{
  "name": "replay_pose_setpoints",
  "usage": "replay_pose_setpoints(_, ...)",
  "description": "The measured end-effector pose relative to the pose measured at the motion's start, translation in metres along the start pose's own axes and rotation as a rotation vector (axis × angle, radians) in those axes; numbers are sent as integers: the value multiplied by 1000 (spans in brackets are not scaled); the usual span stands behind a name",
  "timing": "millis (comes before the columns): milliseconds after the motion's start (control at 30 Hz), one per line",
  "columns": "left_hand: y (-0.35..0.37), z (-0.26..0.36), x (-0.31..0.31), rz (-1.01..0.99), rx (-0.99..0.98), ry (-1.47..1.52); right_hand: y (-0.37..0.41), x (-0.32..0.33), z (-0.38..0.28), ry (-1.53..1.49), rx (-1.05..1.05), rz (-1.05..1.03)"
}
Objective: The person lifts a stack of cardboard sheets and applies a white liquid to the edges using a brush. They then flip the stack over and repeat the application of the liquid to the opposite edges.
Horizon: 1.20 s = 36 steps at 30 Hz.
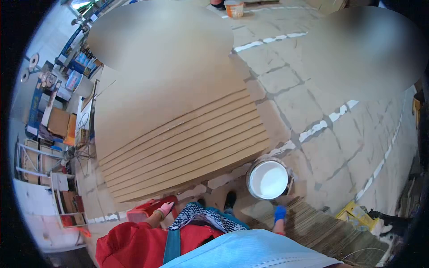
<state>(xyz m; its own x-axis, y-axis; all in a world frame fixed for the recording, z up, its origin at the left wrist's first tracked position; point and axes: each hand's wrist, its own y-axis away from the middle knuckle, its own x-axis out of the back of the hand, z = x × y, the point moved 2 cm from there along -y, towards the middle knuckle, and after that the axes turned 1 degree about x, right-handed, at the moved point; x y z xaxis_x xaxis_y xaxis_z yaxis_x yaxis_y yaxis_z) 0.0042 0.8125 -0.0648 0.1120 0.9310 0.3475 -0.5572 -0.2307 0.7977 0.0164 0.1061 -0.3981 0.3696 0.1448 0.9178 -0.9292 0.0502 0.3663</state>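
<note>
A pinkish covering shows on my left hand (166, 208), low in the view over a red container (142, 211). Its fingers look drawn together near a small dark item that I cannot make out. My right hand (280, 213), in a blue glove, hangs beside a stack of brown slats or sheets (308, 228); its fingers are too small to make out. A white-topped round bucket (268, 180) stands just above it. In front of me lies a large stack of tan boards (192, 134), its near edges stepped like a fan.
A yellow object (357, 215) lies at the lower right. Shelves and boxes (59, 121) line the left side, with a metal-framed cart (67, 198) below. Another bucket (234, 9) stands at the top, beside part of a person. Two areas are blurred.
</note>
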Motion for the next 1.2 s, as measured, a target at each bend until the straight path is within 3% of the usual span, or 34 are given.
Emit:
replay_pose_setpoints(33, -6, 2, -1, -13, -97, -120, 21, 33, -21, -85, 39, -8)
replay_pose_setpoints(67, -12, 0, -2, -23, -193, -241, 56, 124, -55, -171, 77, -18)
replay_pose_setpoints(100, -17, -1, -4, -31, -290, -362, 78, 146, -70, -228, 268, 70)
replay_pose_setpoints(167, -32, -4, -11, -67, -274, -348, 105, 112, -98, -276, 288, 80)
replay_pose_setpoints(233, -51, 1, -14, -136, -209, -344, 123, 20, -115, -315, 307, 96)
replay_pose_setpoints(300, -43, 35, -22, -173, -255, -469, 154, 22, -150, -199, 376, 194)
replay_pose_setpoints(433, -51, 92, -41, -257, -376, -729, 240, 232, -176, -531, -4, -60)
replay_pose_setpoints(467, -52, 105, -49, -284, -411, -741, 255, 240, -175, -586, -33, -70)
replay_pose_setpoints(567, -55, 128, -66, -362, -502, -748, 296, 239, -189, -598, -149, 42)
replay_pose_setpoints(667, -40, 132, -73, -402, -564, -801, 334, 223, -217, -635, -400, 49)
replay_pose_setpoints(767, -82, 90, -73, -397, -649, -905, 371, 193, -256, -666, -638, -10)
replay_pose_setpoints(900, -99, 64, -76, -441, -720, -1032, 436, 249, -314, -687, -529, 238)
replay_pose_setpoints(967, -100, 60, -77, -478, -737, -1073, 459, 251, -335, -1097, -786, 137)
replay_pose_setpoints(1033, -97, 59, -81, -515, -755, -1103, 473, 229, -350, -1319, -917, 102)
replay_pose_setpoints(1100, -93, 61, -87, -542, -773, -1126, 476, 183, -356, -1370, -978, 110)
replay_pose_setpoints(1200, -89, 64, -94, -580, -796, -1169, 486, 190, -348, -1410, -1152, 16)
